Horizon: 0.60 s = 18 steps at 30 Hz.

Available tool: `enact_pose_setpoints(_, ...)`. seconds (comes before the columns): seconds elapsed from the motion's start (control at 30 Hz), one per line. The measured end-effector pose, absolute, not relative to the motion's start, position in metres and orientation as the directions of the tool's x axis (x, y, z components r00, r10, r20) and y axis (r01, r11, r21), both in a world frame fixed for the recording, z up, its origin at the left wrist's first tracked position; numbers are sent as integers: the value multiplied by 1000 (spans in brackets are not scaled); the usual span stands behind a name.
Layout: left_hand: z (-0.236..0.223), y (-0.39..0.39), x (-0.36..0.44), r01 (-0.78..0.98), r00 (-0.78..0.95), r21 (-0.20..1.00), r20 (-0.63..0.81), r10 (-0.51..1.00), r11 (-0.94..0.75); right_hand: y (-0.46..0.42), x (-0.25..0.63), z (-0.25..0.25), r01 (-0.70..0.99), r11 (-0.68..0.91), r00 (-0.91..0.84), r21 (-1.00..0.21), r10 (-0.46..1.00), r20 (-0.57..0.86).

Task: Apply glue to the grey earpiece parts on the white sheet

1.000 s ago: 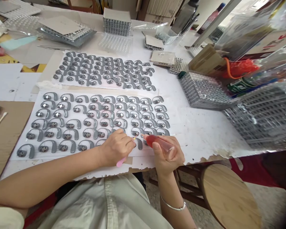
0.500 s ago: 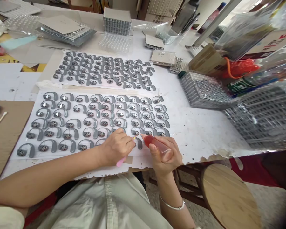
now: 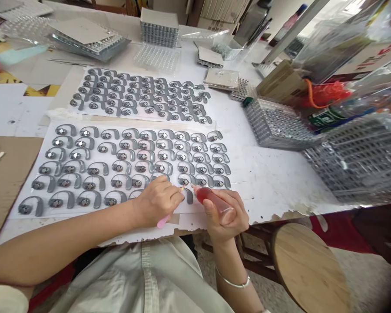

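Bottle [image 3: 213, 204] with red stuff inside is the thing to look at here, so I'll place everything off that. Right hand [image 3: 230, 219] has it wrapped, fingers curled well round, nozzle tilted up and to the left. Just left of the bottle, the left hand [image 3: 159, 200] is closed up pretty tight, fingertips pinched on a thin stick [image 3: 163, 222]: pink end sticks out below the fist, yellowish bit peeks out near the nozzle. Fist hides the middle, so can't tell if that's all one piece. One grey hook [image 3: 189, 196] lies between the fingertips and the bottle; can't tell if anything's touching it. Loads more hooks [image 3: 97, 199] spread out left of and beyond the bottle in rows. Clear trays [image 3: 280, 124] are piled off to its right, and a round stool [image 3: 311, 265] stands lower right of it.
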<state>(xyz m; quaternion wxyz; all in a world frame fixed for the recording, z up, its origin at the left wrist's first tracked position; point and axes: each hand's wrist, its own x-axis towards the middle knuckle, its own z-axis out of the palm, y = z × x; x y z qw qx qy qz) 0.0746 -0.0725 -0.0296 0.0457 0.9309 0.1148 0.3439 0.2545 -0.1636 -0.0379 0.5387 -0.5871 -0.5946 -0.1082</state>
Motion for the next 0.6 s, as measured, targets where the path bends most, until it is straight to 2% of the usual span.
enact_pose_setpoints(0.2,-28,-72,74,185,729,170,637,251,-968,-164,255,-38,826,298,247,-478,572,782)
enact_pose_setpoints(0.6,-26,-68,74,181,735,292,594,327,-939,-165,253,-37,854,313,186,-415,561,807)
